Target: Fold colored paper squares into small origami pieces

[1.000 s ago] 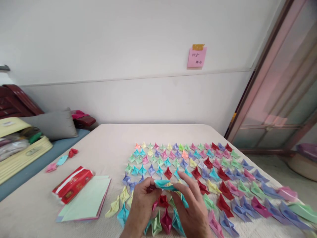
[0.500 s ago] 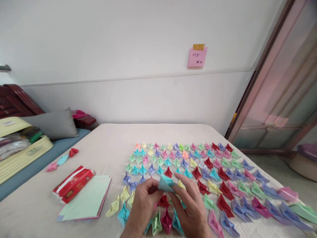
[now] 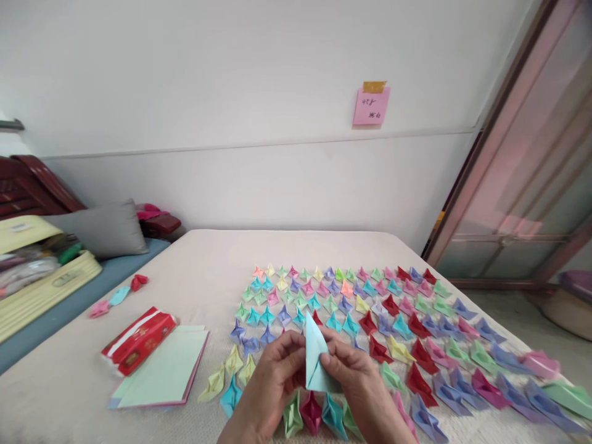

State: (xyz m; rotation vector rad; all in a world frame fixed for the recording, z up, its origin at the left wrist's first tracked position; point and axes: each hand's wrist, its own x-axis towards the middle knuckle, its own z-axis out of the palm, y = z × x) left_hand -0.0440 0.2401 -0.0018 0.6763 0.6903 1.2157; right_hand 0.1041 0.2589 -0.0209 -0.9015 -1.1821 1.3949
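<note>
A light blue folded paper (image 3: 315,354) stands with its point upward between both hands, above the rows of paper boats. My left hand (image 3: 277,382) pinches its left edge; the fingertips are partly behind the sheet. On the other side, my right hand (image 3: 354,376) grips the paper with the thumb pressed flat on its front face. Folded paper boats in many colours fill the cloth around the hands, among them a dark pink boat (image 3: 311,412) and a blue boat (image 3: 333,416) just below. Some boats are hidden under the hands.
At left lie a stack of coloured paper sheets (image 3: 161,370), a red tissue pack (image 3: 139,339) and three small folded pieces (image 3: 119,295). A cushion (image 3: 106,228) and a yellow case (image 3: 65,277) sit beyond the table's left edge. A pink note (image 3: 371,106) hangs on the wall.
The light blue paper has turned from lying slantwise to standing point up, its broad face toward me. Both hands have drawn in around it, the right thumb now on its front.
</note>
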